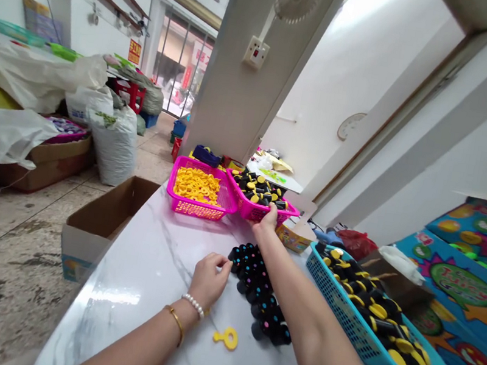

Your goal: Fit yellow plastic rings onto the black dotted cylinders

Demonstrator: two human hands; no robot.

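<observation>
My right hand reaches to the back of the table and grips the near rim of a pink basket heaped with black cylinders with yellow ends. My left hand is closed, fingertips pinched together beside a cluster of black cylindrical pieces standing in rows, with blue and pink dots on top. Whatever those fingers hold, if anything, is hidden. A yellow ring-shaped piece with a short stem lies nearer me on the table.
Another pink basket holds many yellow pieces at the back left. Along the right side stands a blue basket of black-and-yellow cylinders. An open cardboard box sits left of the marble-patterned table. A pillar rises behind.
</observation>
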